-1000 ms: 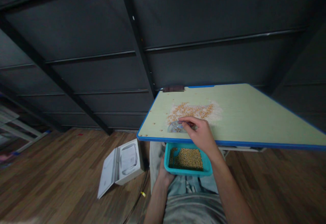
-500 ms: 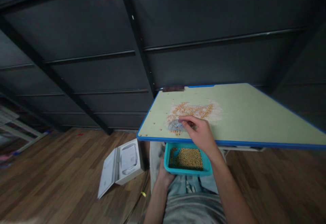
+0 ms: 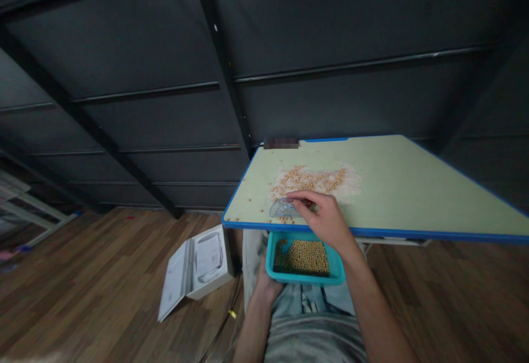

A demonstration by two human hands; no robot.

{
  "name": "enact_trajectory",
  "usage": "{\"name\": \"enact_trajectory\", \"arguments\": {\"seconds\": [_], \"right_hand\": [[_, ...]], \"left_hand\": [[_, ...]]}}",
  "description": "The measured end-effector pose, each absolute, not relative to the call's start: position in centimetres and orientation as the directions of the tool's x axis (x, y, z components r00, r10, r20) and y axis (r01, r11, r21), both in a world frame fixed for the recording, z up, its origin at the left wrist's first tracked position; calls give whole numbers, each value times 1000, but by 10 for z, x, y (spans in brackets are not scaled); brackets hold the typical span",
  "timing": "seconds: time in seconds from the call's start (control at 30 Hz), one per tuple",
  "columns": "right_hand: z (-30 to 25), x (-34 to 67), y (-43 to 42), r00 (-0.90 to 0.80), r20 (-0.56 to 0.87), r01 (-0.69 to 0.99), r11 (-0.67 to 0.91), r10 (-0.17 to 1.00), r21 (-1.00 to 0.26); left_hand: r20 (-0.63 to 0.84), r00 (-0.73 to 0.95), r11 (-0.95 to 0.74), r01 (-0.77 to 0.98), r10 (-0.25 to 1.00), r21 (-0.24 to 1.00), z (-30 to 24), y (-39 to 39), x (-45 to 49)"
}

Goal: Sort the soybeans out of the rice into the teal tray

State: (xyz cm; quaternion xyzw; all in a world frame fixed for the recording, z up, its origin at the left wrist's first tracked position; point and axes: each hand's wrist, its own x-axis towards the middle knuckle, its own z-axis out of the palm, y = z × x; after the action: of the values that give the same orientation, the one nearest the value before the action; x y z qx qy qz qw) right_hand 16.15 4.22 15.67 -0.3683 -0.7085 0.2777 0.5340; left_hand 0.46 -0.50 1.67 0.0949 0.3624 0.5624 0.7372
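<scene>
My right hand [image 3: 320, 209] pinches a clear protractor [image 3: 284, 207] that lies near the front edge of the pale green table [image 3: 413, 192]. Beyond it spreads a patch of loose soybeans [image 3: 308, 178] mixed with white grains [image 3: 351, 180]. A few beans sit between the protractor and the blue table edge. My left hand [image 3: 268, 281] grips the left side of a turquoise tray [image 3: 336, 276] below that edge, above my lap; most of its fingers are hidden under the tray. Many beans [image 3: 308, 257] lie inside the tray.
An open white box [image 3: 212, 261] stands on the wooden floor [image 3: 124, 275] at the left, with a dark cable [image 3: 225, 321] beside it. Dark panels [image 3: 330, 21] rise behind the table. A blurred dark object [image 3: 281, 143] sits at the table's back left corner.
My right hand has drawn the protractor slightly toward me and the front edge, with a few beans shifting nearer that edge. My left hand and the tray stay put.
</scene>
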Motion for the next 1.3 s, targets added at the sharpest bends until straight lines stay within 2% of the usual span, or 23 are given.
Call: {"name": "enact_trajectory", "arguments": {"seconds": [0.2,0.7,0.97,1.3], "right_hand": [[157,162,41,-174,549,207,576,817,-791],[158,163,40,-184,548,172,576,816,-799],[159,162,40,-243,537,185,582,808,-792],[153,160,45,-145,587,258,603,797,-755]], "left_hand": [[-451,103,359,-766,887,532,20,-5,6],[-402,84,323,-751,912,576,17,-4,6],[-412,111,340,-770,904,540,11,-2,4],[-415,126,355,-763,901,539,8,-2,4]]}}
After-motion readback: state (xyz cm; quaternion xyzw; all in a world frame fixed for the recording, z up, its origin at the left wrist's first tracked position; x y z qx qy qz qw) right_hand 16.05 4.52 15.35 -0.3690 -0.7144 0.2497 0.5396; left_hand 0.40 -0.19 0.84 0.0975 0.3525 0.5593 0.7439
